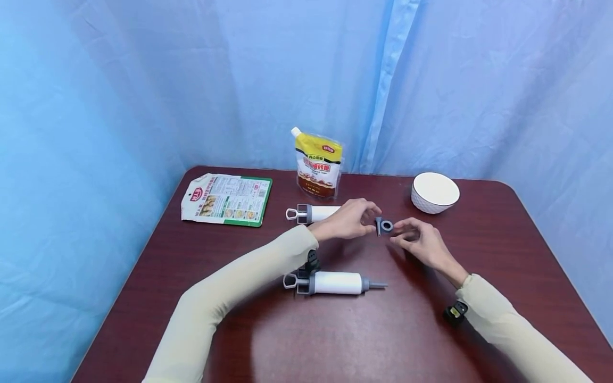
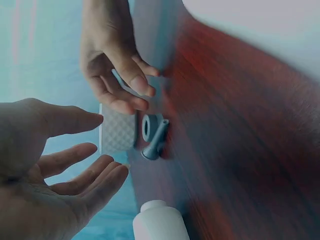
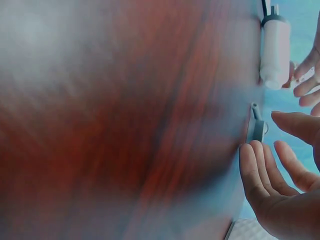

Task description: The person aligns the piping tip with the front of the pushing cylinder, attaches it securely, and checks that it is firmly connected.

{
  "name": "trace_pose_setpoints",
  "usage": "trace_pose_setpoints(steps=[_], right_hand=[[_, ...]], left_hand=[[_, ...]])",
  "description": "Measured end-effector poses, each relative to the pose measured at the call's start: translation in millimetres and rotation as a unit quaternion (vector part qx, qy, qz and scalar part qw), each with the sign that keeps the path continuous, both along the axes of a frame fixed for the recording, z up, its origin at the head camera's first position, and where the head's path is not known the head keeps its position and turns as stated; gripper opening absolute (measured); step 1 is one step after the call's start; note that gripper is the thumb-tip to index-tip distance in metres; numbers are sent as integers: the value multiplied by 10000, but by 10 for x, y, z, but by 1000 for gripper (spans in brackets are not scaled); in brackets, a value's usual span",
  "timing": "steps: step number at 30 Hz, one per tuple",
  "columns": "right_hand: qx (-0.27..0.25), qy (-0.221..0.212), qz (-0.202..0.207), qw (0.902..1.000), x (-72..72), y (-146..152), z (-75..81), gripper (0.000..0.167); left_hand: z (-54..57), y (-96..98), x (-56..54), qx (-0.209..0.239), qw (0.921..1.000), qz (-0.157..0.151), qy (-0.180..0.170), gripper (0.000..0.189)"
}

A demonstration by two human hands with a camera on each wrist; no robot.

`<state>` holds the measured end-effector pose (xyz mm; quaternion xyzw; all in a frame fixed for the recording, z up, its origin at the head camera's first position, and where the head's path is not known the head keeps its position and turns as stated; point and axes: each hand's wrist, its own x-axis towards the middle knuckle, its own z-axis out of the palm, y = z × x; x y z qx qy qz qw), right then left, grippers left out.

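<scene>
Nozzle and ring lie right of frame centre between left hand and right hand, both empty with fingers parted, and look light, stiff and slightly slick, probably best pinched by flared end and outer rim.

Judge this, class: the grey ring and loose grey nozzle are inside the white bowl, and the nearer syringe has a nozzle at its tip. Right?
Not quite: the head view shows the grey ring and loose grey nozzle on the table between the left hand and right hand, not inside the white bowl. The nearer syringe does have a nozzle at its tip.
</scene>
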<state>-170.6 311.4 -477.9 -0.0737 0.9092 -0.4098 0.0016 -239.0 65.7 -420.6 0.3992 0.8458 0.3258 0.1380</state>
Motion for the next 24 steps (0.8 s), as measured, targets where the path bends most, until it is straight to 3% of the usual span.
trace_pose_setpoints(steps=[6, 14, 24], right_hand=[[117, 265, -124, 9995, -124, -1, -30, 39], [341, 327, -107, 9988, -236, -16, -53, 43], [526, 247, -100, 9983, -290, -73, -90, 40]], left_hand=[[-106, 179, -140, -594, 9973, 19, 435, 44], [-221, 379, -278, -1035, 9913, 71, 806, 41], [-318, 489, -288, -1134, 9916, 69, 626, 35]])
